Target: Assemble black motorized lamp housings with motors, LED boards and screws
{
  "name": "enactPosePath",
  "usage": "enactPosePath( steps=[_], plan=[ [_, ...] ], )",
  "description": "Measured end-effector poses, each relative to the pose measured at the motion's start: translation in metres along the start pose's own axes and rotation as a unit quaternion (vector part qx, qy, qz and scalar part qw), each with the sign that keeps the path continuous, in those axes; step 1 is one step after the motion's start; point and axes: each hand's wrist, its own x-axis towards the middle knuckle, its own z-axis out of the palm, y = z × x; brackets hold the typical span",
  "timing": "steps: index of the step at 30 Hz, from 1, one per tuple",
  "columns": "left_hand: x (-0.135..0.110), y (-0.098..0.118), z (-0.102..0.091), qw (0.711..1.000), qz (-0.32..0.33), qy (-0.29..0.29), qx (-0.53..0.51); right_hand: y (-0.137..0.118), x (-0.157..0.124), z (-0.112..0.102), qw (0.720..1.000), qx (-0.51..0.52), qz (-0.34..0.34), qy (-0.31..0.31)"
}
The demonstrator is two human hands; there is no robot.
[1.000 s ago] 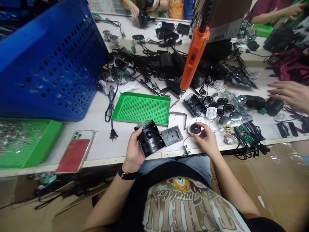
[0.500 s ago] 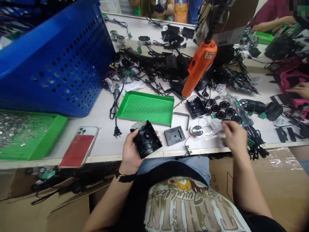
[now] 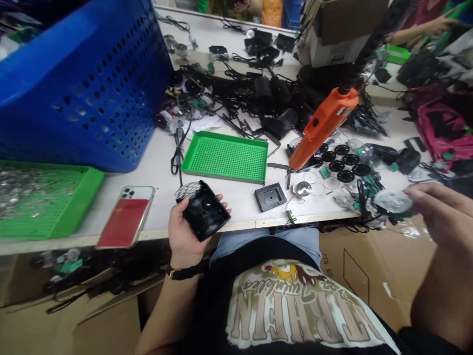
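My left hand (image 3: 181, 231) grips a black plastic housing (image 3: 204, 211) at the table's front edge, with a round silver reflector showing at the housing's top. My right hand (image 3: 436, 217) is raised off the table at the right and pinches a clear round disc (image 3: 392, 201) between its fingertips. On the table between the hands lie a small square black frame (image 3: 270, 196), a silver round disc (image 3: 302, 188) and a tiny circuit board on red wires (image 3: 290, 216).
An orange electric screwdriver (image 3: 320, 127) hangs over the table. A green mesh tray (image 3: 226, 157), a blue perforated basket (image 3: 81, 88), a green tray of metal bits (image 3: 40, 197) and a red-cased phone (image 3: 125, 216) lie left. Black discs (image 3: 342, 161), cables and adapters fill the back. Other people work at the far side.
My right hand has lifted from the table and swung right and up with a clear disc. My left hand with the housing has shifted slightly left. The hanging screwdriver swung right.
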Motion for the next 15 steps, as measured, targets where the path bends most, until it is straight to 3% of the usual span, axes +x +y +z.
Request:
enactPosePath(
  steps=[1,3,5,15],
  plan=[
    [-0.001,-0.001,-0.003,1.0,-0.001,0.002,-0.001,0.003,0.011,0.018,0.996,0.081,0.037,-0.028],
    [-0.002,-0.002,-0.009,1.0,-0.003,0.009,-0.001,0.01,0.024,0.046,0.991,0.127,0.043,-0.028],
    [-0.002,-0.002,-0.013,1.0,-0.006,0.015,0.004,0.014,0.026,0.06,0.987,0.154,0.043,-0.032],
    [-0.002,-0.002,-0.005,0.999,0.0,0.017,0.038,0.017,0.003,0.051,0.973,0.192,0.074,-0.105]
  ],
)
